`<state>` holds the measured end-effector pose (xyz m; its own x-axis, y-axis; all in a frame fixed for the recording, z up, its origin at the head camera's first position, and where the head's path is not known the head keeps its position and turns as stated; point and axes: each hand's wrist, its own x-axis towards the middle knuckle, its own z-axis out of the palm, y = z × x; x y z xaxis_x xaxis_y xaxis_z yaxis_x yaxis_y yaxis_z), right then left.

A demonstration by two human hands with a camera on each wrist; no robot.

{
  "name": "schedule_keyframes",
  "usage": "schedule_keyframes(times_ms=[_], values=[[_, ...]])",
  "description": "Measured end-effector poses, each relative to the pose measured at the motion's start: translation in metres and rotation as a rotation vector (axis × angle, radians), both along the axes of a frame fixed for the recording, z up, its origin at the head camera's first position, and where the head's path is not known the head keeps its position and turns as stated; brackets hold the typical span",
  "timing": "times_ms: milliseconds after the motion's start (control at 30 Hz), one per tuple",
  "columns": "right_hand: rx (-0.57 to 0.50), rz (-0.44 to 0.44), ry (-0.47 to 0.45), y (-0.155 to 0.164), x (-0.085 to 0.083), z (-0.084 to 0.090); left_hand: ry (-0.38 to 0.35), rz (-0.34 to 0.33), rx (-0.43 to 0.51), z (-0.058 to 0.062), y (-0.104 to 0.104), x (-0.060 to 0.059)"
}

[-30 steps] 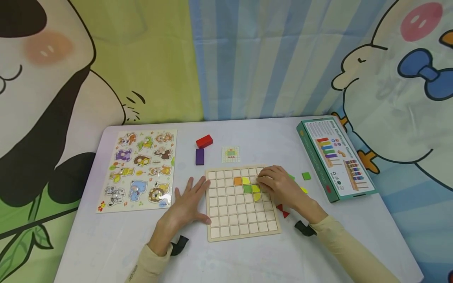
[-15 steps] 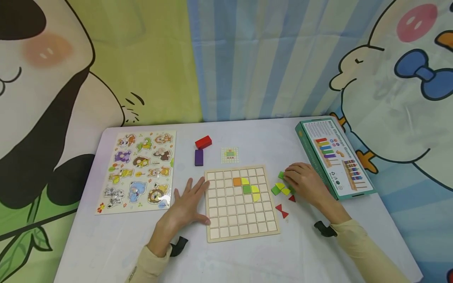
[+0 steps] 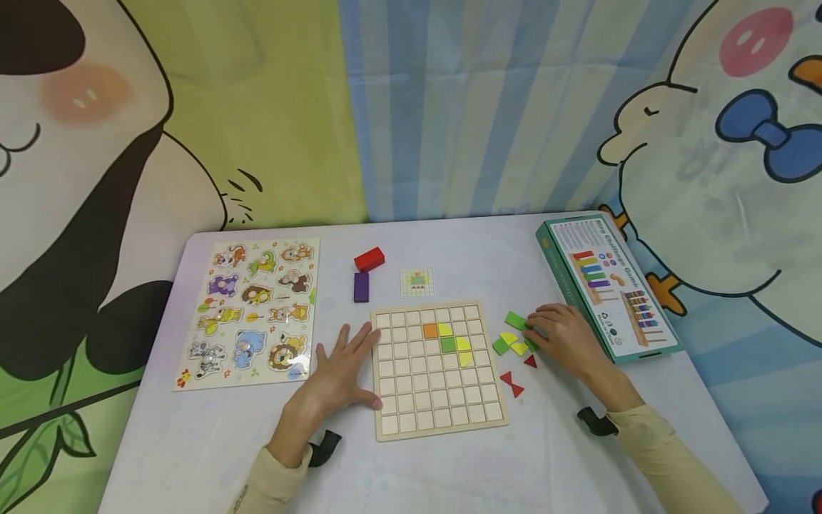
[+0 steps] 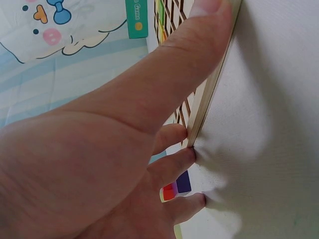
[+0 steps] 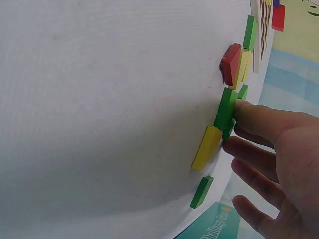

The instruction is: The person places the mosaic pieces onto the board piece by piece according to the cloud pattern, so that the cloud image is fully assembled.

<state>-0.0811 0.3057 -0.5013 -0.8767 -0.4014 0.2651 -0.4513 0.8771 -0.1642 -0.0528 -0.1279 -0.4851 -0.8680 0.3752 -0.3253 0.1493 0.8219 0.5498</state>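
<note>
Right hand (image 3: pixel 565 335) shifted slightly across white table (image 3: pixel 193 442).

Right hand (image 3: pixel 561 335) moved off the grid board (image 3: pixel 439 428) toward 3 o'clock | now rests among the loose tiles (fingertips touching a green tile (image 3: pixel 516 320)) | green tile now uncovered, shifted slightly

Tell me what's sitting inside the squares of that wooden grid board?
The wooden grid board holds an orange tile, a green tile and yellow pieces near its top; the other visible squares are bare. The left hand lies over its left edge, hiding little.
</note>
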Motion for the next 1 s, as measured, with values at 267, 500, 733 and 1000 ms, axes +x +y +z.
schedule_keyframes(times_ms=[267,500,733,1000], values=[[-0.016,0.016,0.024,0.002,0.001,-0.004,0.009,-0.003,0.004,0.0,0.0,0.001],[-0.046,0.02,0.045,0.002,0.001,-0.007,0.007,-0.003,0.005,0.001,0.0,0.002],[-0.074,0.054,0.077,0.0,0.0,-0.002,0.008,-0.007,0.005,0.001,-0.001,0.002],[-0.166,0.154,0.109,-0.018,-0.001,0.012,0.007,-0.005,0.005,0.001,0.0,0.001]])
